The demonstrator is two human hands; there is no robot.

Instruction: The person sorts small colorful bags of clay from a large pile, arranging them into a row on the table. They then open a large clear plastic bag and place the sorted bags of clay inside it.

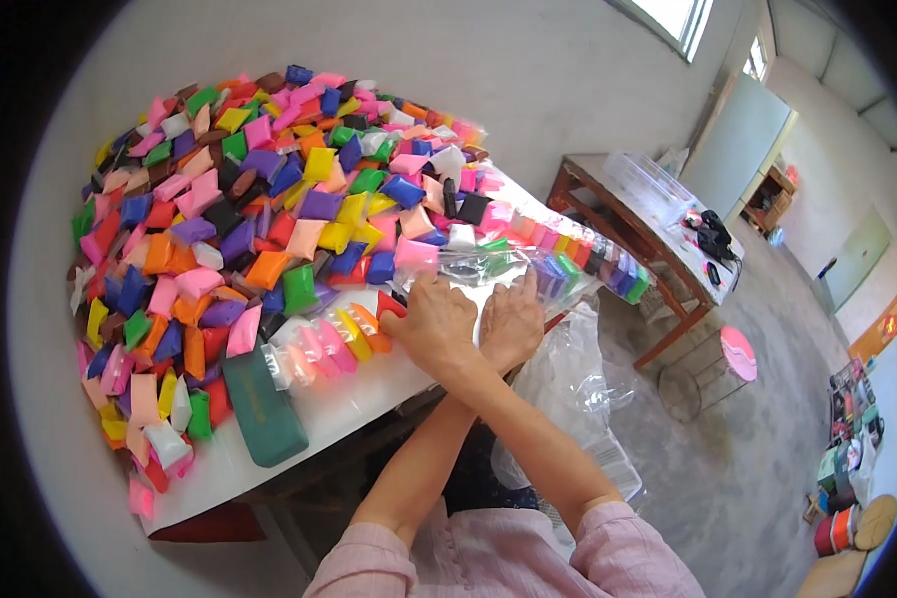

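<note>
My forearms cross, so my right hand (431, 324) is on the left and my left hand (511, 324) on the right, close together at the table's front edge. Both have bent fingers on a clear plastic bag (473, 265); their fingertips are partly hidden. A red packet (390, 303) lies by my right thumb. Left of it, a row of packets in clear wrap (321, 347) shows pink, yellow and orange. Beyond my left hand, another row of colourful packets (568, 249) runs to the table's right end.
A large heap of colourful packets (259, 214) covers much of the white table (204, 490). A green case (264, 407) lies at the front left. Clear plastic bags (568, 374) hang at my right. Behind stand a wooden table (593, 179) and a pink-topped stool (738, 353).
</note>
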